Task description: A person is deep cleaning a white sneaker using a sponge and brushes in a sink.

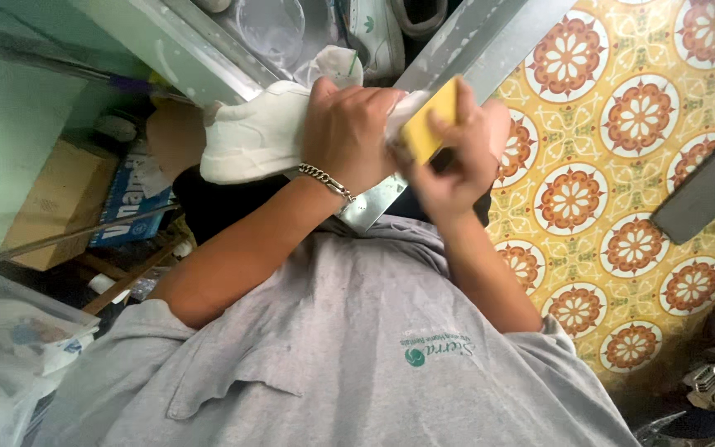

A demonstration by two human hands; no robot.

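Observation:
My left hand (347, 132), with a chain bracelet on the wrist, grips a white sneaker (254, 136) and holds it sideways over my lap. My right hand (461, 161) pinches a yellow sponge (430, 122), which presses against the end of the sneaker next to my left fingers. The part of the shoe under the two hands is hidden. My grey shirt fills the bottom of the view.
A metal-edged tray or bench (457, 50) lies behind the hands, with a clear plastic bowl (271, 25) and another white sneaker (378, 33) in it. Patterned orange floor tiles (622, 165) are at the right. A cardboard box (51, 199) and a blue box (130, 194) sit at the left.

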